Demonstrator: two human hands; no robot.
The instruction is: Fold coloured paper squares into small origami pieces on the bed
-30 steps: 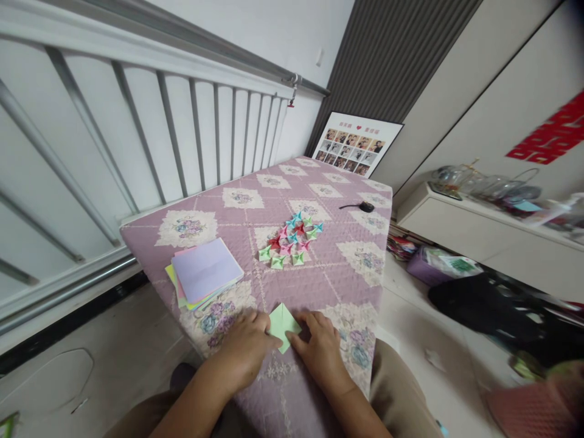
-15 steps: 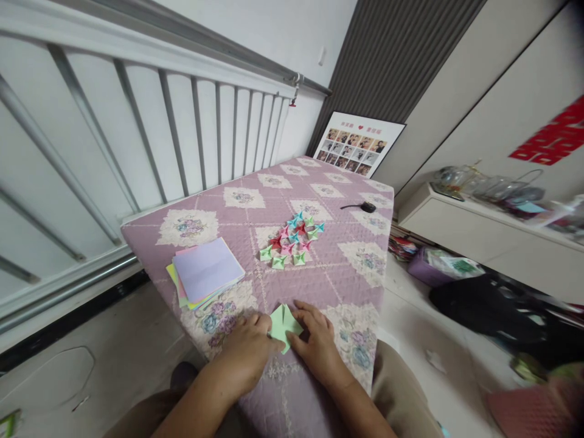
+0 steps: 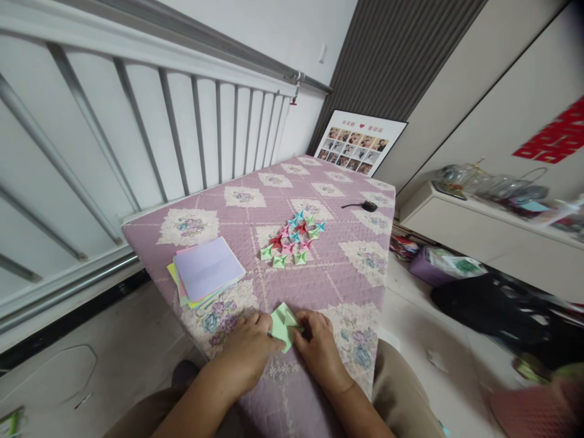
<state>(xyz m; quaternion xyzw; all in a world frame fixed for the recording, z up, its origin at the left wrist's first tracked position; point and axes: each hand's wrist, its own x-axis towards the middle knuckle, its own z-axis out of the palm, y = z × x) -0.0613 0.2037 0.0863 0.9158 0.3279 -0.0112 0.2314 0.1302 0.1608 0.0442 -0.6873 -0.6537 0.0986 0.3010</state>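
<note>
A light green folded origami paper (image 3: 283,328) lies on the table near its front edge, between my two hands. My left hand (image 3: 250,345) is closed on its left corner, with the thumb along the lower left side. On the right corner, my right hand (image 3: 318,342) has thumb and curled fingers pinching the paper. Beyond them sits a cluster of small folded paper pieces (image 3: 300,235) in green, pink, red and blue. To the left of my left hand lies a stack of coloured square paper (image 3: 208,269), a lilac sheet on top.
A quilted purple floral cloth (image 3: 314,292) covers the table. Toward the far right of it lies a small black object with a cord (image 3: 368,206). A white radiator (image 3: 182,121) runs along the left side. A photo board (image 3: 358,143) leans behind the table.
My right fingers have curled in from lying extended along the paper's upper right to a pinch at its right corner. The paper's upper flaps have shifted. My left hand has hardly moved.
</note>
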